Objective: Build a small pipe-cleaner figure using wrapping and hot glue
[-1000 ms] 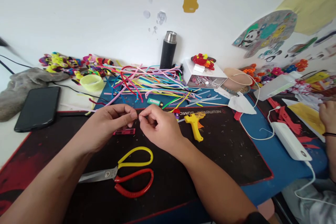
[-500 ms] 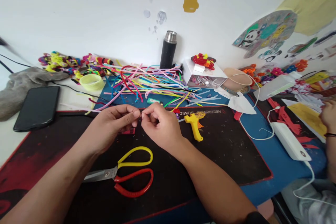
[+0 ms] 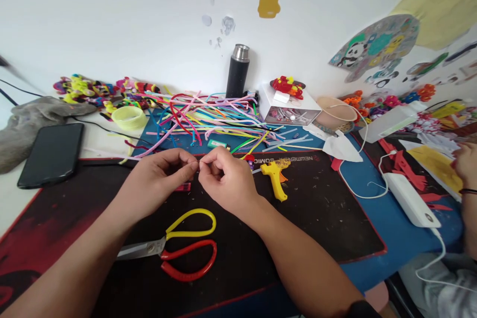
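Observation:
Over the dark desk mat [image 3: 316, 218], my left hand [image 3: 160, 176] and my right hand [image 3: 227, 179] meet fingertip to fingertip. Both are closed in a pinch; whatever lies between the fingers is too small and hidden to make out. Below them lie scissors [image 3: 188, 243] with one yellow and one red handle, blades pointing left. A yellow hot glue gun [image 3: 276, 179] rests on the mat to the right of my right hand. Part of a small red item [image 3: 184, 187] shows beneath my fingers. Behind the hands is a heap of colourful pipe cleaners [image 3: 219, 114].
A phone [image 3: 52, 154] and a pale green roll [image 3: 129, 118] are at left. A black flask [image 3: 237, 72] and a white box [image 3: 288, 107] stand by the wall. On the right are a white power bank [image 3: 412, 201] with cables and another person's hand [image 3: 465, 164].
My hands stay pinched together, with only a slight shift of the left fingers and thumb. The whole view has moved very slightly; the objects lie as before.

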Available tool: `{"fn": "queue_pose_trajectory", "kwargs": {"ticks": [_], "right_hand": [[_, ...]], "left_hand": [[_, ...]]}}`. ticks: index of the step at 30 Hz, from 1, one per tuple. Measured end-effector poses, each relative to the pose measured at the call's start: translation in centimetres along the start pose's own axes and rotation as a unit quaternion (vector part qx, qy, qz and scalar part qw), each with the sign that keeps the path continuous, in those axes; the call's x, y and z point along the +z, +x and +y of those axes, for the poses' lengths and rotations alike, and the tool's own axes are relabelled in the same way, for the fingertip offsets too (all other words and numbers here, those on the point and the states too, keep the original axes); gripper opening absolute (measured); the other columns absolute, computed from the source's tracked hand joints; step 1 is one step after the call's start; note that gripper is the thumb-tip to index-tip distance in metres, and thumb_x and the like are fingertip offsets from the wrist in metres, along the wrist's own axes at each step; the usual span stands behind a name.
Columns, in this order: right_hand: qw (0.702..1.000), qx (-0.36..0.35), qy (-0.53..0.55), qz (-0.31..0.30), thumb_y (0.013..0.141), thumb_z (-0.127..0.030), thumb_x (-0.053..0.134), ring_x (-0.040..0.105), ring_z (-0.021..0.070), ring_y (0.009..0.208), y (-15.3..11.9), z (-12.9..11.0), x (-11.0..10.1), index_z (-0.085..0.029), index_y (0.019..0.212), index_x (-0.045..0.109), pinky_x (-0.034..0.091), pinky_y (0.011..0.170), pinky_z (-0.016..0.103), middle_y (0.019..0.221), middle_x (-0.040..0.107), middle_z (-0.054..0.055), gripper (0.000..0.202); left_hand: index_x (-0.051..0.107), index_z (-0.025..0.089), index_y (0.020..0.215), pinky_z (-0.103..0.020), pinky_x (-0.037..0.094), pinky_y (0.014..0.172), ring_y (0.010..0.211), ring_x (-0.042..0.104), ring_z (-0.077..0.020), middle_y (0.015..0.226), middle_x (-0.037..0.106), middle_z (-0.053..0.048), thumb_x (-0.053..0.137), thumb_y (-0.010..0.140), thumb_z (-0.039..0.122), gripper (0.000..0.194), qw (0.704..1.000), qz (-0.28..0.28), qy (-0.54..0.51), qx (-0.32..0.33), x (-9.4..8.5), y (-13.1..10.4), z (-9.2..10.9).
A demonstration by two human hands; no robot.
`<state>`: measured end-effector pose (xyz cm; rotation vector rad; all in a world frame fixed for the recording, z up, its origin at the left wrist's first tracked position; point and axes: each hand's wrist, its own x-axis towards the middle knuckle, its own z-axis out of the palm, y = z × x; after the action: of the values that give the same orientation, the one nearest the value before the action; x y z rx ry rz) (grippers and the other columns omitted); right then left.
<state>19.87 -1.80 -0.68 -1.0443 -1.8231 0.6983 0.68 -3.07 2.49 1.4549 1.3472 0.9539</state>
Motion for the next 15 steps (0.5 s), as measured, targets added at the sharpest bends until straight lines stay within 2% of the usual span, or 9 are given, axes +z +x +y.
{"fn": "queue_pose_trajectory", "kwargs": {"ticks": [6, 10, 15], "right_hand": [[1.0, 0.017, -0.008, -0.012, 0.098, -0.038, 0.063, 0.05, 0.013, 0.051, 0.02, -0.07, 0.0, -0.027, 0.091, 0.06, 0.039, 0.057, 0.026, 0.06, 0.053, -0.009, 0.013], [1.0, 0.014, -0.003, -0.014, 0.098, -0.036, 0.063, 0.049, 0.0128, 0.05, 0.02, -0.11, -0.02, -0.027, 0.091, 0.059, 0.038, 0.057, 0.026, 0.06, 0.053, -0.009, 0.012], [0.999, 0.027, -0.01, -0.023, 0.099, -0.037, 0.064, 0.05, 0.0135, 0.051, -0.12, -0.03, 0.15, -0.028, 0.092, 0.06, 0.039, 0.058, 0.027, 0.06, 0.054, -0.009, 0.012]], "left_hand": [[0.078, 0.025, 0.08, -0.031, 0.049, 0.063, 0.065, 0.066, -0.0213, 0.073, 0.078, -0.003, 0.073, 0.089, 0.059, 0.035, 0.992, 0.05, 0.107, 0.051, 0.61, -0.43, 0.28], [0.079, 0.025, 0.082, -0.03, 0.047, 0.061, 0.062, 0.066, -0.0199, 0.072, 0.079, -0.001, 0.071, 0.093, 0.052, 0.03, 0.986, 0.066, 0.129, 0.085, 0.63, -0.64, 0.26], [0.076, 0.026, 0.078, -0.03, 0.042, 0.057, 0.059, 0.061, -0.0189, 0.068, 0.076, 0.0, 0.069, 0.09, 0.049, 0.026, 0.979, 0.091, 0.157, 0.089, 0.94, -0.79, 0.4]]}}
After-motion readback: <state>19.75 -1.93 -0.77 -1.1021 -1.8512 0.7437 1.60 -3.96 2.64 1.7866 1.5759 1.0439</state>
